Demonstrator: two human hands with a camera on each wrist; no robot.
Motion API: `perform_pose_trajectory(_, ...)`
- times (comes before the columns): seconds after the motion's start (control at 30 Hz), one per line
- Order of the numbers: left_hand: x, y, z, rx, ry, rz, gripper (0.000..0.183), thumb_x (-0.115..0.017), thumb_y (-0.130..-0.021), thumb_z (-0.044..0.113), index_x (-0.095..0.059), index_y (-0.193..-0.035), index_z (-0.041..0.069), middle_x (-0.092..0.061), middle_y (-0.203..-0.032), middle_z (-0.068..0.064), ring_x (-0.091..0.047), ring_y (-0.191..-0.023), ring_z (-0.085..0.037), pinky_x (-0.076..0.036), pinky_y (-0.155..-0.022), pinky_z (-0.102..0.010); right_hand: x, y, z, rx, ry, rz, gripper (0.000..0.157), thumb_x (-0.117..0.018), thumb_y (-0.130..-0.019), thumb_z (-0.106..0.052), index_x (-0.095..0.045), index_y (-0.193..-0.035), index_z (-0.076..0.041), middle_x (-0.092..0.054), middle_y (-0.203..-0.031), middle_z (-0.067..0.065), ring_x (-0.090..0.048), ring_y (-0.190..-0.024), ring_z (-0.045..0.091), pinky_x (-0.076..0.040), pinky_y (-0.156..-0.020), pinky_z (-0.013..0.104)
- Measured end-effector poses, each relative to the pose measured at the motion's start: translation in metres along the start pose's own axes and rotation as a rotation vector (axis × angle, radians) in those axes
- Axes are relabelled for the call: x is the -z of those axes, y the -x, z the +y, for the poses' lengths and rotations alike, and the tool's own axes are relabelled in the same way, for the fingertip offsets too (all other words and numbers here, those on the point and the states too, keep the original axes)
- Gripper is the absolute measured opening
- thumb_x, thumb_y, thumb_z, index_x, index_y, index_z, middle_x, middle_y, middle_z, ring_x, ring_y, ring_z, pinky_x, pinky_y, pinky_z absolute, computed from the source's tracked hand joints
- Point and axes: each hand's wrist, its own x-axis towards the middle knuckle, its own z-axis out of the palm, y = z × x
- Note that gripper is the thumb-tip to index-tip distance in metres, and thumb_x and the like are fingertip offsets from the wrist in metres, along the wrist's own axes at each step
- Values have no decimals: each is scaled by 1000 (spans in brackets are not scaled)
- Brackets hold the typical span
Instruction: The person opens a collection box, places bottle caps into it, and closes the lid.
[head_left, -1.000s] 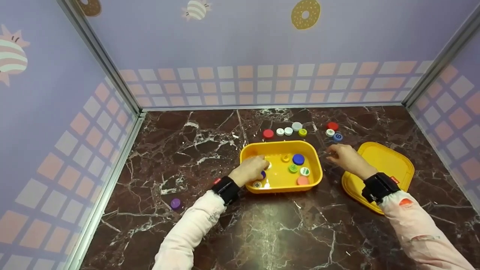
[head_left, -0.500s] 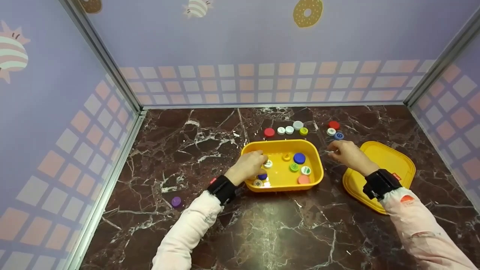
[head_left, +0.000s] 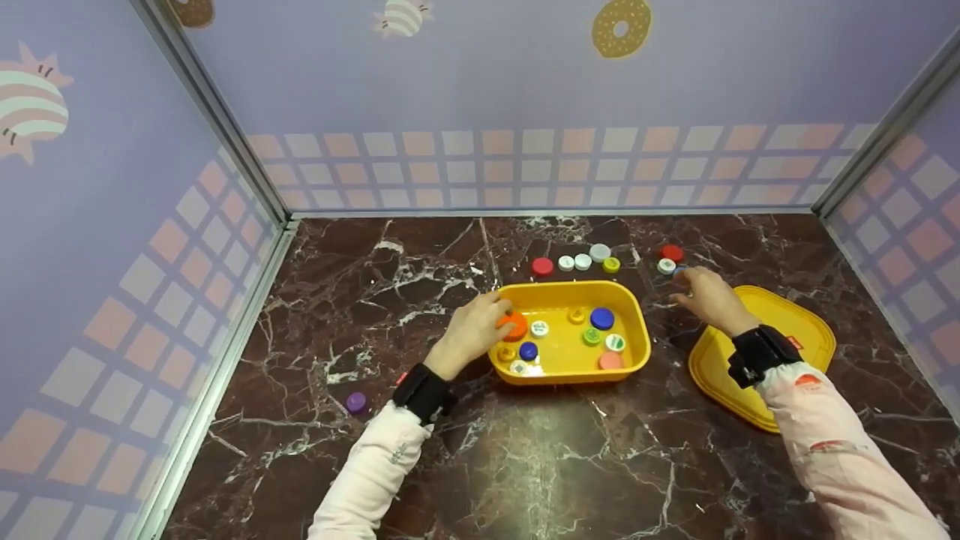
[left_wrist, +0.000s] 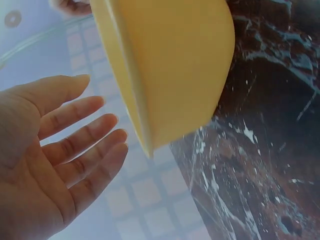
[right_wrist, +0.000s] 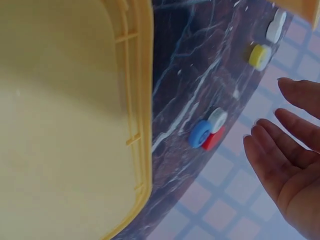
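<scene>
My left hand [head_left: 472, 330] is over the left rim of the yellow box [head_left: 568, 379], fingers spread and holding nothing in the left wrist view. Just beyond its fingertips, inside the box, lies an orange bottle cap [head_left: 515, 327]. Several more caps are scattered on the box floor, among them a white cap [head_left: 539, 328] and a dark blue cap [head_left: 602, 319]. My right hand [head_left: 712, 300] hovers empty with relaxed fingers beside a small group: a red cap [head_left: 672, 253], a white cap [head_left: 667, 266] and a blue cap [right_wrist: 200, 133], partly hidden by the hand in the head view.
Behind the box, a red cap [head_left: 542, 266], two white caps, a pale grey cap [head_left: 600, 253] and a yellow-green cap [head_left: 611, 265] lie in a row. The yellow lid [head_left: 787, 330] is under the right forearm. A purple cap [head_left: 356, 403] lies far left. Patterned walls enclose the table.
My left hand has drawn back leftward out of the box, uncovering the orange cap and others. The right hand has moved slightly away from me, now overlapping the blue cap.
</scene>
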Motion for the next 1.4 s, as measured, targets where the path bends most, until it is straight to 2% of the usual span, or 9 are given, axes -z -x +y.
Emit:
perform_pose_trajectory(0.13,5,9,-10,39,-1,27,17,-66,-79,20,-61,-88,6,-49,-80,-4,-53,-72,-22,-46,-57,-35,-2,-5,10,-18,11,20,34,-66,-81,-7,-52,-105,13,-48,-87,22,-47,-77,33,-39,-69,46)
perform_pose_trajectory(0.33,6,25,-22,89,1,53,15,-68,-78,19,-61,-84,8,-47,-76,-2,-52,-70,-21,-44,-56,-35,-5,-10,21,-51,16,-6,41,-64,-81,-7,-48,-109,18,-47,-98,30,-46,-89,41,-36,-79,52)
perform_pose_trajectory(0.47,5,37,-25,104,1,45,16,-70,-77,20,-62,-85,9,-48,-76,-2,-53,-69,-21,-45,-55,-35,-9,-14,25,-96,2,-47,48,-62,-83,-8,-41,-118,19,-42,-109,35,-40,-102,46,-31,-86,54)
perform_pose_trajectory(0.63,2,47,-27,136,22,10,20,-69,-77,21,-64,-89,7,-50,-79,-3,-54,-69,-22,-45,-55,-36,-14,-18,30,-117,3,-52,54,-61,-84,-8,-36,-123,19,-36,-117,38,-33,-109,50,-26,-91,56)
perform_pose_trajectory(0.97,2,59,-32,147,13,20,21,-69,-76,22,-64,-89,6,-50,-78,-2,-54,-71,-22,-46,-57,-37,-25,-26,37,-164,-10,-38,57,-60,-85,-9,-33,-128,16,-32,-125,37,-28,-115,49,-23,-93,56)
perform_pose_trajectory(1.27,3,65,-30,156,-9,-11,24,-71,-75,23,-63,-89,5,-50,-78,-4,-55,-72,-25,-46,-56,-39,-31,-29,48,-180,18,-117,63,-56,-88,-13,-24,-133,15,-19,-133,39,-18,-122,50,-17,-97,55)
perform_pose_trajectory(1.4,4,66,-30,160,-17,-23,23,-71,-75,24,-63,-89,7,-50,-78,-3,-55,-72,-24,-46,-56,-38,-34,-29,51,-157,44,-77,56,-56,-88,-11,-30,-130,16,-28,-130,37,-27,-118,49,-22,-95,54)
